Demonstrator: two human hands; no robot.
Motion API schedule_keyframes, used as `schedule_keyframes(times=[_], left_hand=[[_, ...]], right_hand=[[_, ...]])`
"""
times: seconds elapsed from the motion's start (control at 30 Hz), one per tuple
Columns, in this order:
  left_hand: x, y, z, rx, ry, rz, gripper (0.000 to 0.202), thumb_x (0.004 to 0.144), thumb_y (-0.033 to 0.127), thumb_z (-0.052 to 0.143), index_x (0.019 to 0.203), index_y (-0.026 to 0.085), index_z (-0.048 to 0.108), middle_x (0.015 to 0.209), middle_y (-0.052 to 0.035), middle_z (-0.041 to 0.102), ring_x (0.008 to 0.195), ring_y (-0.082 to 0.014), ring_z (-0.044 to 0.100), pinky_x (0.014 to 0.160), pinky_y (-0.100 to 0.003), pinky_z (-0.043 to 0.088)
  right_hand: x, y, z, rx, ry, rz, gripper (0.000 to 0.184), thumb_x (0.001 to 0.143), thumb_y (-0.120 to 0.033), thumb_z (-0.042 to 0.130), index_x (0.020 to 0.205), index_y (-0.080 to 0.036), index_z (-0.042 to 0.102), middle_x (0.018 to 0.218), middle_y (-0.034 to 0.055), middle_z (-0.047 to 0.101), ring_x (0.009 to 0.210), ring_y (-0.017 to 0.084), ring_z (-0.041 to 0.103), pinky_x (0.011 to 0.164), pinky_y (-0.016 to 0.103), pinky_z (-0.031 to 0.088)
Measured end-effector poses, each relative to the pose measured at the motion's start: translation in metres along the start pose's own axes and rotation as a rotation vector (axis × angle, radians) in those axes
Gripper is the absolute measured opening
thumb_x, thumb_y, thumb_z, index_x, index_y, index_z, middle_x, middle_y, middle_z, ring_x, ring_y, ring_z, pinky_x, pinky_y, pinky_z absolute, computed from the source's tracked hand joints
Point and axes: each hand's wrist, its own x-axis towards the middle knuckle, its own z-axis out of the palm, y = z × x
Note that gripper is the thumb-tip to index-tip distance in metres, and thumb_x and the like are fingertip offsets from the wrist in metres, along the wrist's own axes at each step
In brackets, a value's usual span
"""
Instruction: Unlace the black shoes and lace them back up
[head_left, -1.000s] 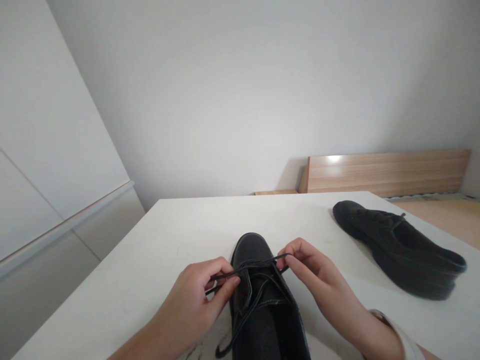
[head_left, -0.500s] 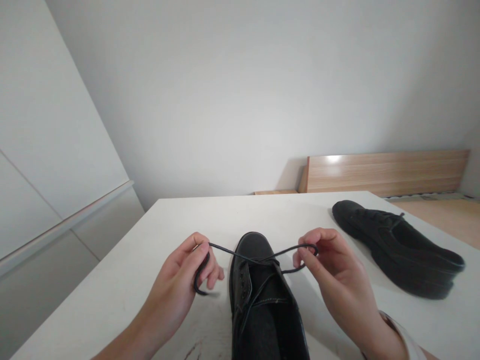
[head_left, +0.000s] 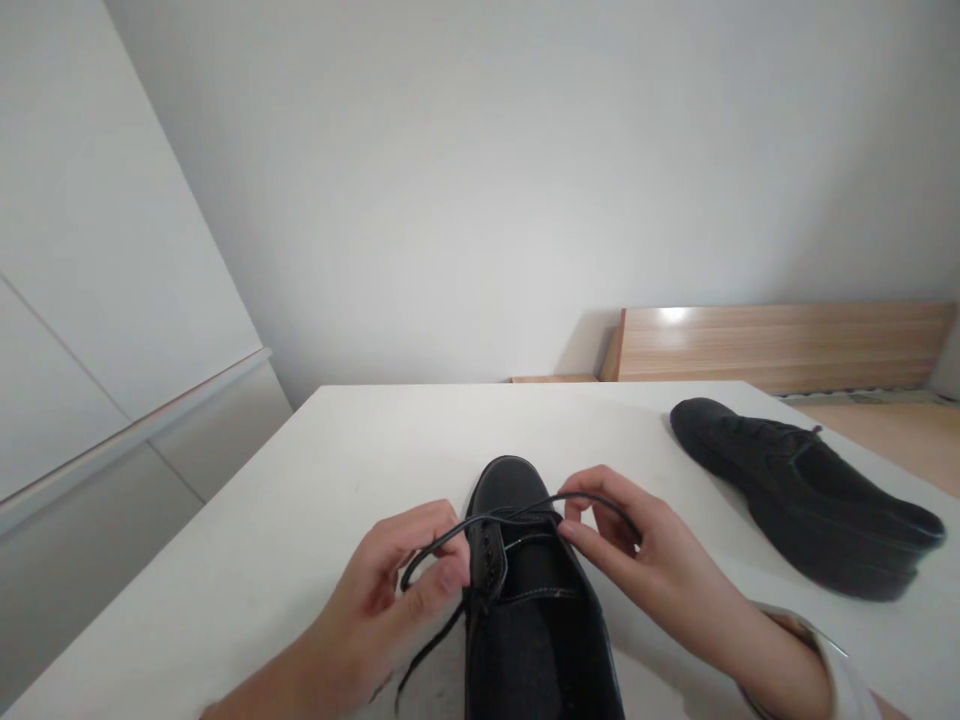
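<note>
A black lace-up shoe (head_left: 525, 600) stands on the white table (head_left: 360, 450) right in front of me, toe pointing away. My left hand (head_left: 390, 590) pinches the left part of the black shoelace (head_left: 435, 548), which loops round its fingers. My right hand (head_left: 637, 555) pinches the right part of the lace just over the shoe's eyelets. Both hands sit close against the shoe, one on each side. A loose lace end trails down on the table by my left wrist.
A second black shoe (head_left: 802, 490) lies on the table to the right, toe pointing away and to the left. Behind the table a wooden board (head_left: 780, 345) leans against the grey wall. White cabinet panels (head_left: 90, 330) stand at the left.
Half a second ago my hands were spread apart with the lace stretched taut over the shoe. They have come back together at the eyelets, still pinching the lace.
</note>
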Motion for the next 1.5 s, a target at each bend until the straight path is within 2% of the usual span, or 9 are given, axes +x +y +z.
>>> schedule_keyframes(times=[0.3,0.5,0.7,0.83,0.97,1.07,1.23,1.37,1.5], left_hand=[[-0.002,0.005,0.009,0.15,-0.128,0.137,0.009,0.09,0.021,0.061,0.096,0.022,0.055,0.094,-0.0045,0.055,0.089,-0.0207,0.052,0.08,-0.033,0.046],[-0.001,0.011,0.012,0.206,-0.094,0.138,0.015,0.083,0.01,0.054,0.09,0.023,0.05,0.09,-0.0037,0.053,0.083,-0.0194,0.052,0.075,-0.031,0.048],[-0.009,0.009,0.013,0.288,0.023,0.278,0.027,0.083,0.01,0.058,0.103,0.027,0.052,0.095,-0.0054,0.056,0.088,-0.0217,0.056,0.078,-0.033,0.052],[-0.013,-0.002,0.016,0.537,0.061,0.564,0.006,0.092,0.03,0.061,0.091,0.03,0.066,0.108,-0.0061,0.067,0.109,-0.0283,0.056,0.099,-0.043,0.045],[-0.007,-0.008,0.019,0.617,-0.094,0.806,0.032,0.098,0.023,0.054,0.067,0.024,0.063,0.085,0.0028,0.074,0.108,-0.0191,0.061,0.116,-0.036,0.031],[-0.004,0.003,0.016,0.678,-0.246,0.754,0.035,0.1,0.017,0.048,0.07,0.022,0.063,0.065,0.0037,0.069,0.107,-0.0156,0.065,0.12,-0.034,0.025],[-0.003,0.022,0.014,0.757,-0.358,0.659,0.028,0.098,0.017,0.053,0.076,0.024,0.068,0.073,0.0041,0.074,0.12,-0.0163,0.063,0.126,-0.039,0.012],[0.001,0.021,0.022,0.843,-0.447,0.655,0.035,0.1,0.015,0.048,0.071,0.022,0.066,0.079,0.003,0.076,0.137,-0.0186,0.05,0.122,-0.048,-0.019],[0.003,0.023,0.024,0.868,-0.553,0.59,0.022,0.096,0.015,0.056,0.081,0.022,0.071,0.074,0.0033,0.076,0.142,-0.0211,0.044,0.12,-0.05,-0.022]], right_hand=[[0.002,0.003,0.003,-0.002,0.004,-0.024,0.021,0.093,-0.04,0.059,0.082,-0.023,0.062,0.072,0.0014,0.063,0.066,0.017,0.057,0.057,0.027,0.046],[0.005,0.016,-0.008,-0.166,0.38,-0.061,0.018,0.096,-0.04,0.054,0.095,-0.024,0.062,0.08,0.0022,0.061,0.073,0.019,0.055,0.065,0.031,0.042],[0.004,0.013,-0.013,-0.008,0.715,-0.082,0.024,0.099,-0.046,0.053,0.096,-0.025,0.065,0.089,0.0023,0.061,0.078,0.018,0.054,0.068,0.03,0.04],[-0.003,0.009,-0.006,0.072,0.611,-0.114,0.023,0.1,-0.044,0.053,0.094,-0.026,0.066,0.088,0.001,0.061,0.078,0.016,0.055,0.067,0.027,0.042],[-0.003,0.01,-0.001,0.038,0.489,-0.15,0.025,0.102,-0.041,0.049,0.09,-0.026,0.065,0.078,-0.0014,0.057,0.074,0.014,0.051,0.063,0.024,0.04],[-0.001,0.01,0.003,0.072,0.327,-0.106,0.026,0.102,-0.041,0.047,0.09,-0.026,0.064,0.075,-0.0022,0.056,0.076,0.014,0.053,0.067,0.024,0.042],[-0.003,0.01,0.018,0.198,0.018,0.05,0.024,0.1,-0.045,0.047,0.098,-0.025,0.06,0.085,-0.0013,0.06,0.081,0.015,0.055,0.073,0.027,0.044],[-0.007,0.014,0.027,0.239,-0.013,0.11,0.023,0.1,-0.045,0.045,0.104,-0.025,0.057,0.097,0.0012,0.061,0.09,0.018,0.057,0.082,0.031,0.044],[-0.009,0.015,0.028,0.246,-0.021,0.135,0.025,0.099,-0.046,0.044,0.105,-0.024,0.055,0.099,0.0035,0.061,0.094,0.02,0.057,0.084,0.035,0.043]])
